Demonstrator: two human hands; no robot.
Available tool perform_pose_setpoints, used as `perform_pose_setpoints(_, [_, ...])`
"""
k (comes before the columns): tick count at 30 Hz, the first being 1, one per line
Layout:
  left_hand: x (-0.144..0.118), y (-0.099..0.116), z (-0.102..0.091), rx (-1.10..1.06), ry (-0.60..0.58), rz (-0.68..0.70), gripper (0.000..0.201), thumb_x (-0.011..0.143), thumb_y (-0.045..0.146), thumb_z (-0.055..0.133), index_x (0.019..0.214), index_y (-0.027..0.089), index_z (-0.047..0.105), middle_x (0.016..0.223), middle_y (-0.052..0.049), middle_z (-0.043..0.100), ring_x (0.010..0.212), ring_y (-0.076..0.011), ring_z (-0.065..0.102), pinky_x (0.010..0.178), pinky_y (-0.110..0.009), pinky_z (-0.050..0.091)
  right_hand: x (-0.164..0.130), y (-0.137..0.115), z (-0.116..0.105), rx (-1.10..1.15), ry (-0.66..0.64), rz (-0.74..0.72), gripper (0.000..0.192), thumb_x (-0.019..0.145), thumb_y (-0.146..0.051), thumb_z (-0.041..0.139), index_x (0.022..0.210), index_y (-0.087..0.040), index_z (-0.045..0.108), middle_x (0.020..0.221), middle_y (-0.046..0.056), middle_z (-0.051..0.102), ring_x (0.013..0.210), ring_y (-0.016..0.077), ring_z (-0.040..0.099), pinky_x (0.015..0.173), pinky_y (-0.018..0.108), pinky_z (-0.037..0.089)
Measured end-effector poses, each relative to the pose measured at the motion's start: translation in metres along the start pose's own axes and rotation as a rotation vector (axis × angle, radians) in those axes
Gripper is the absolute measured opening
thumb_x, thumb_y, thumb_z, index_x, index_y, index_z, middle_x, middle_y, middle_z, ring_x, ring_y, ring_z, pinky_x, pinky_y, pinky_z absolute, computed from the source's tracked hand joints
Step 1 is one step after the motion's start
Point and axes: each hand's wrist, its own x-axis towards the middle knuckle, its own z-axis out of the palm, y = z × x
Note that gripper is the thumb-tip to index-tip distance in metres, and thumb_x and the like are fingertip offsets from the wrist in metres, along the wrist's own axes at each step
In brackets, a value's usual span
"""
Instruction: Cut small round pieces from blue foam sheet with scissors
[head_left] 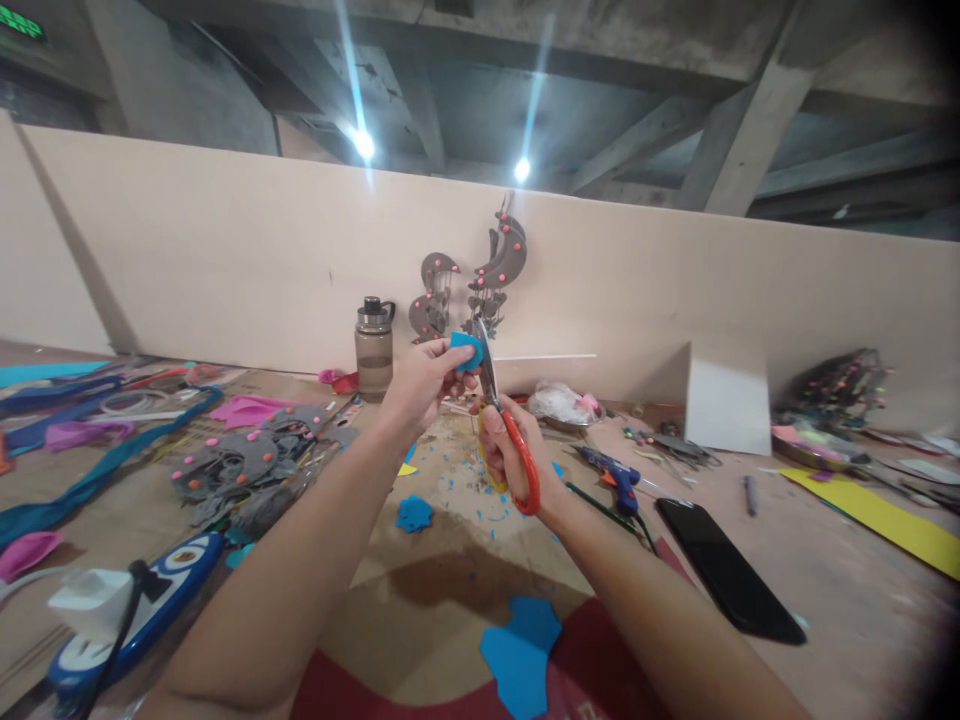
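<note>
My left hand (424, 385) pinches a small blue foam piece (466, 351) raised in front of me. My right hand (504, 448) grips red-handled scissors (517, 455), whose blades point up and touch the right edge of the blue piece. Blue scraps lie scattered on the table (810, 560) under my hands. A cut blue flower shape (413, 514) lies below my left wrist, and a bigger blue foam sheet (522, 655) lies close to me between my forearms.
A brown water bottle (374, 347) stands behind my left hand. Grey foam shapes with pink dots (247, 465) lie to the left, a blue glue gun (611, 476) and a black phone (727, 570) to the right. Grey moon ornaments (495, 262) hang on the wall.
</note>
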Motion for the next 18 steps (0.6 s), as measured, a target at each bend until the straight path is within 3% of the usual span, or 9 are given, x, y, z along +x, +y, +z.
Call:
perform_pose_setpoints(7, [-0.0009, 0.0033, -0.0035, 0.074, 0.014, -0.001, 0.028, 0.068, 0.032, 0.075, 0.077, 0.012, 0.058, 0.063, -0.002, 0.064, 0.043, -0.0063, 0.053, 0.039, -0.017, 0.03, -0.001, 0.0, -0.0012, -0.059, 0.018, 0.009, 0.042, 0.084, -0.062, 0.058, 0.098, -0.022, 0.054, 0.056, -0.01, 0.035, 0.036, 0.0047, 0.029, 0.029, 0.016, 0.03])
perform_pose_setpoints(12, [0.0014, -0.0005, -0.0052, 0.07, 0.012, 0.046, 0.024, 0.068, 0.028, 0.075, 0.074, 0.013, 0.056, 0.058, 0.003, 0.057, 0.042, -0.0027, 0.044, 0.041, -0.015, 0.03, 0.0021, -0.0012, -0.0013, -0.022, 0.011, 0.032, 0.047, 0.083, -0.065, 0.057, 0.1, -0.021, 0.053, 0.057, -0.01, 0.036, 0.037, 0.0052, 0.031, 0.03, 0.016, 0.03])
perform_pose_setpoints(18, [0.0015, -0.0027, -0.0045, 0.067, -0.004, 0.071, 0.024, 0.069, 0.026, 0.072, 0.063, 0.015, 0.051, 0.048, 0.006, 0.043, 0.041, -0.0026, 0.034, 0.041, -0.017, 0.022, 0.0064, 0.0004, -0.0039, -0.013, -0.061, -0.057, 0.043, 0.087, -0.063, 0.054, 0.101, -0.023, 0.051, 0.062, -0.008, 0.039, 0.044, 0.0072, 0.034, 0.04, 0.02, 0.034])
